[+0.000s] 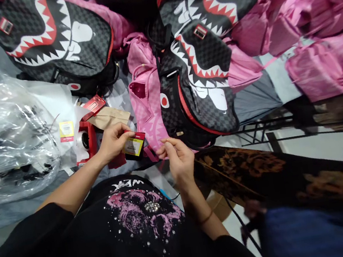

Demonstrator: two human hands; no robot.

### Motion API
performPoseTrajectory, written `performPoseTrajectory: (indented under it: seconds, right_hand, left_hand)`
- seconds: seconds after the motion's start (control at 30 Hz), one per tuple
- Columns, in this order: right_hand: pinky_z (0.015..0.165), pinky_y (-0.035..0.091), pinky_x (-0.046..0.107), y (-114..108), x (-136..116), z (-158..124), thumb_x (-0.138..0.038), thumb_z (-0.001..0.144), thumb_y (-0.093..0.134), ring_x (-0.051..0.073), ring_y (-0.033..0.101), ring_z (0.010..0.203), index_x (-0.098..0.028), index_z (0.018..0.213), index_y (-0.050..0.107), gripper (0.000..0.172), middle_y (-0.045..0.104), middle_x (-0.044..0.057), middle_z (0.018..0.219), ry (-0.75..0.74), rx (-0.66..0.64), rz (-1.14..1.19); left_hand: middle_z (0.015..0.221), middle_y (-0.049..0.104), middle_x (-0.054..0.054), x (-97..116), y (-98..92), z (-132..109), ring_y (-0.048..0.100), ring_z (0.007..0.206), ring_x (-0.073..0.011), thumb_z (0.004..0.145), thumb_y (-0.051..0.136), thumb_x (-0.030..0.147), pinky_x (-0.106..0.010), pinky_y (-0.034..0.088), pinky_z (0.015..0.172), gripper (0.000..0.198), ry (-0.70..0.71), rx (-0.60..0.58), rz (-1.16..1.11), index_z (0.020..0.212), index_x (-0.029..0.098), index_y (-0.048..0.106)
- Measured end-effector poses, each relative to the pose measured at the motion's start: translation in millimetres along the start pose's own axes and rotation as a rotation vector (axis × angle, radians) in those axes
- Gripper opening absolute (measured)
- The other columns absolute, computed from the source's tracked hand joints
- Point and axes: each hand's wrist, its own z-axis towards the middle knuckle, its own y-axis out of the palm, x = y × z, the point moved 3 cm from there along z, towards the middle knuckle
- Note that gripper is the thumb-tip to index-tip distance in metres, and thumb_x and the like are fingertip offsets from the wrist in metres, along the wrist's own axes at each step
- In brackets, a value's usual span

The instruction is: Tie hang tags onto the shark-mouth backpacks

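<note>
My left hand (113, 141) pinches a hang tag (135, 144) that is black and red with a yellow-and-white label. Just right of the tag, my right hand (178, 158) is closed in a pinch at the near end of a small pink checked bag (149, 119). What sits between those fingertips is too small to make out. The pink bag lies with its far opening gaping. A dark checked backpack (198, 89) with a shark-mouth print rests against its right side. Left of my left hand is a red device (87, 137) with a round dark part.
Brown paper (111, 117) and a red tag (93, 106) lie beyond my left hand. Clear plastic wrapping (7, 141) covers the left side. Another shark-print backpack (59, 37) lies behind, with pink bags (310, 15) at right. A blue-clothed person (311, 232) is at lower right.
</note>
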Motion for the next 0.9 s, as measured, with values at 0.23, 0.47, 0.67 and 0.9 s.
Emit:
performPoseTrajectory:
  seconds: [0.23,0.47,0.67,0.9]
  right_hand:
    - [0.041,0.032,0.02,14,-3,-6,-0.035,0.088,0.06,0.006,0.041,0.043,-0.015,0.103,0.065,0.025,0.059,-0.004,0.063,0.143,-0.022,0.147]
    - [0.041,0.033,0.018,32,7,-20,-0.038,0.085,0.062,0.006,0.044,0.042,-0.018,0.093,0.057,0.022,0.062,-0.004,0.063,0.322,-0.112,0.233]
    - [0.039,0.03,0.017,50,29,-48,-0.045,0.078,0.066,0.006,0.047,0.039,-0.018,0.089,0.054,0.032,0.061,-0.004,0.061,0.598,-0.371,0.304]
    - [0.039,0.029,0.018,57,7,-19,-0.041,0.084,0.06,0.006,0.043,0.038,-0.019,0.088,0.054,0.024,0.06,-0.005,0.06,0.445,-0.312,0.166]
  left_hand:
    - [0.071,0.068,0.001,25,3.5,-7,0.059,0.064,-0.0084,0.084,0.07,0.025,-0.019,0.045,0.058,0.012,0.116,-0.082,0.137,0.079,0.015,0.069]
    - [0.077,0.072,0.0,24,9.6,-15,0.062,0.064,-0.0081,0.087,0.067,0.025,-0.018,0.046,0.059,0.011,0.213,-0.111,0.283,0.09,0.015,0.07]
    - [0.077,0.072,0.001,16,0.1,-23,0.063,0.062,-0.0075,0.089,0.066,0.023,-0.017,0.046,0.058,0.009,0.213,-0.128,0.355,0.09,0.016,0.07]
    - [0.077,0.073,0.001,13,-12.2,-27,0.065,0.064,-0.0083,0.087,0.068,0.023,-0.016,0.049,0.059,0.008,0.186,0.031,0.279,0.089,0.016,0.07]
